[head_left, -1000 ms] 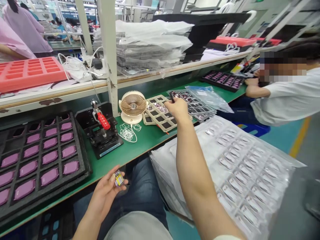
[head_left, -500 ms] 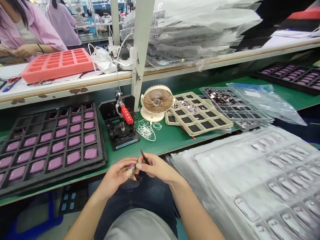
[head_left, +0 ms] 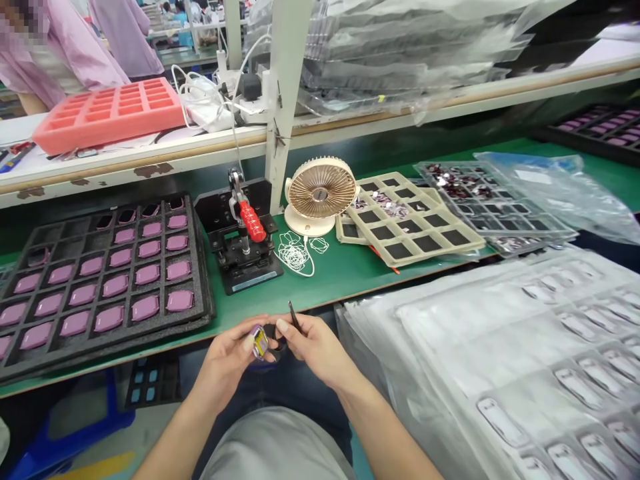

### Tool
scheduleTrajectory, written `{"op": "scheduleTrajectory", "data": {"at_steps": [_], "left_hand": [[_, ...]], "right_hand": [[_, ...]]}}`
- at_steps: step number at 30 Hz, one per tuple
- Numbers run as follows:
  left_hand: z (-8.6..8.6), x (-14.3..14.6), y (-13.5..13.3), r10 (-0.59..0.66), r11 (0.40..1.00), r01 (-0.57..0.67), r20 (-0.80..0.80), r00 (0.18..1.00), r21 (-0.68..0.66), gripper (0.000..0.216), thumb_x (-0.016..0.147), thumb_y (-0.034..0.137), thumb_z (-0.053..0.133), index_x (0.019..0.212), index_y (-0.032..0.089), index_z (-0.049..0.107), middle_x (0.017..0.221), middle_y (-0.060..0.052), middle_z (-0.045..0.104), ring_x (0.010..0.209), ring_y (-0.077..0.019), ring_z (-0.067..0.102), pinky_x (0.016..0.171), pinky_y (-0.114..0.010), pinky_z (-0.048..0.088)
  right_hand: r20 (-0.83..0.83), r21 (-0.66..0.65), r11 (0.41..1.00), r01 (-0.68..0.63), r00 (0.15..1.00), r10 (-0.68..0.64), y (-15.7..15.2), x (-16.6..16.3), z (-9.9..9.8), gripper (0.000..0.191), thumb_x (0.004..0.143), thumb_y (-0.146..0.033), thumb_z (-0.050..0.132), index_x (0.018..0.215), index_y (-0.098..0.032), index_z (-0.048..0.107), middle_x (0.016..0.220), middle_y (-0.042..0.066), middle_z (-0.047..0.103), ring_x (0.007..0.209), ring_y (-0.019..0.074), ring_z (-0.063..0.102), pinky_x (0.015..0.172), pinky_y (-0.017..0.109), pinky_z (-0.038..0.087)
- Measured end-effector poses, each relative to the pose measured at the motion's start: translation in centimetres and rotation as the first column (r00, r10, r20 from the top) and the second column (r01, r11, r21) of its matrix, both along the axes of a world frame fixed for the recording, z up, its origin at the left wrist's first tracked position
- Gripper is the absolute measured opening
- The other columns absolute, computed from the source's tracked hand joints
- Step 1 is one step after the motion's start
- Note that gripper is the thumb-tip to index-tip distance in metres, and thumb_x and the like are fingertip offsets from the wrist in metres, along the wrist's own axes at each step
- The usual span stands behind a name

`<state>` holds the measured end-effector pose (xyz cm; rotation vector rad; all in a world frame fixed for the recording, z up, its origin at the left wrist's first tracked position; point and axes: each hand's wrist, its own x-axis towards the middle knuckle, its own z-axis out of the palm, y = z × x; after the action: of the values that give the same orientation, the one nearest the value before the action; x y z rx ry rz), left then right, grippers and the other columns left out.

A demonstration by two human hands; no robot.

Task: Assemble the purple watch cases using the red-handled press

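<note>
Green bench [head_left: 330, 280]: its front edge runs across before us; we judge fine work safer over it than short of it, where a slipped part could fall.
Black tray [head_left: 206, 293]: it sits on the bench, off to our left.
Left hand [head_left: 227, 360]: its fingers are clamped on the small purple-rimmed piece [head_left: 260, 342]; we should grip lightly by the rim, sparing the yellow area.
Right hand [head_left: 320, 347]: its fingers are pinched on the slim dark tool [head_left: 293, 315]; a relaxed wrist should give us better control.
Slim dark tool: one end points up past the fingers (the other we cannot make out).
Small purple-rimmed piece: tilted between left thumb and fingers, near the right fingertips.
</note>
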<state>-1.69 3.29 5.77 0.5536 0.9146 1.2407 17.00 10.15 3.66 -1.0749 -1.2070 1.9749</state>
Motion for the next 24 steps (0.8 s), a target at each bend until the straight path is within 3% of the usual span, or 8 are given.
{"op": "scheduleTrajectory", "data": {"at_steps": [4, 7, 10, 15, 18, 21, 24], "left_hand": [[-0.7, -0.6, 0.0, 0.067, 0.995, -0.054, 0.152, 0.986, -0.088, 0.035, 0.09, 0.029, 0.08, 0.121, 0.013, 0.08, 0.119, -0.018, 0.077, 0.1, -0.0317, 0.075, 0.083, -0.039, 0.061], [-0.7, -0.8, 0.0, 0.09, 0.99, -0.061, 0.247, 0.965, -0.124, 0.042, 0.09, 0.028, 0.08, 0.13, 0.018, 0.076, 0.116, -0.016, 0.078, 0.096, -0.0307, 0.077, 0.077, -0.037, 0.061], [-0.5, -0.9, 0.0, 0.096, 0.988, -0.056, 0.301, 0.949, -0.141, 0.039, 0.088, 0.028, 0.081, 0.126, 0.02, 0.077, 0.112, -0.014, 0.079, 0.092, -0.0297, 0.078, 0.072, -0.034, 0.061], [-0.2, -0.8, 0.1, 0.105, 0.986, -0.062, 0.292, 0.95, -0.153, 0.03, 0.09, 0.027, 0.08, 0.118, 0.017, 0.078, 0.111, -0.015, 0.08, 0.092, -0.0291, 0.078, 0.073, -0.035, 0.061], [-0.3, -0.7, 0.3, 0.11, 0.986, -0.068, 0.281, 0.953, -0.155, 0.03, 0.09, 0.028, 0.08, 0.118, 0.018, 0.077, 0.111, -0.015, 0.08, 0.092, -0.0284, 0.078, 0.074, -0.034, 0.061], [-0.5, -0.7, 0.3, 0.137, 0.982, -0.095, 0.263, 0.955, -0.166, 0.036, 0.09, 0.029, 0.081, 0.125, 0.021, 0.076, 0.112, -0.014, 0.08, 0.093, -0.0291, 0.079, 0.073, -0.034, 0.062], [-0.7, -0.5, 0.4, 0.19, 0.973, -0.153, 0.218, 0.957, -0.175, 0.035, 0.09, 0.029, 0.083, 0.124, 0.022, 0.077, 0.116, -0.014, 0.08, 0.097, -0.03, 0.079, 0.077, -0.034, 0.063]], "right_hand": [[-0.02, 0.025, 1.0, -0.013, 1.0, 0.013, -0.3, 0.2, 0.4, 0.049, 0.087, -0.062, 0.079, 0.111, -0.019, 0.078, 0.073, -0.001, 0.062, 0.05, 0.006, 0.03, 0.045, 0.023, 0.02], [-0.035, -0.011, 0.999, 0.032, 0.999, -0.033, -0.3, 0.1, 0.4, 0.044, 0.083, -0.059, 0.085, 0.098, -0.019, 0.079, 0.069, -0.001, 0.063, 0.049, 0.0062, 0.033, 0.046, 0.023, 0.024], [-0.068, -0.035, 0.998, 0.056, 0.996, -0.058, -0.5, 0.0, 0.6, 0.041, 0.082, -0.058, 0.086, 0.087, -0.018, 0.078, 0.069, 0.0, 0.063, 0.049, 0.0059, 0.034, 0.046, 0.023, 0.026], [-0.026, -0.006, 0.999, 0.045, 0.999, -0.045, -0.7, 0.1, 1.3, 0.042, 0.086, -0.059, 0.082, 0.106, -0.021, 0.082, 0.078, 0.001, 0.07, 0.051, 0.0075, 0.04, 0.047, 0.023, 0.031], [0.036, 0.117, 0.993, 0.035, 0.999, -0.039, -0.7, 0.3, 1.8, 0.035, 0.091, -0.054, 0.078, 0.107, -0.024, 0.083, 0.086, 0.003, 0.075, 0.073, 0.0162, 0.064, 0.07, 0.029, 0.053], [0.102, 0.257, 0.965, 0.042, 0.992, -0.07, -0.7, 0.4, 2.1, 0.03, 0.097, -0.051, 0.072, 0.11, -0.026, 0.083, 0.105, 0.005, 0.079, 0.103, 0.0245, 0.071, 0.1, 0.039, 0.054], [0.144, 0.36, 0.933, 0.014, 0.987, -0.071, -0.9, 0.5, 2.5, 0.029, 0.103, -0.047, 0.063, 0.117, -0.028, 0.08, 0.115, 0.006, 0.079, 0.104, 0.0247, 0.073, 0.1, 0.039, 0.056]]}}
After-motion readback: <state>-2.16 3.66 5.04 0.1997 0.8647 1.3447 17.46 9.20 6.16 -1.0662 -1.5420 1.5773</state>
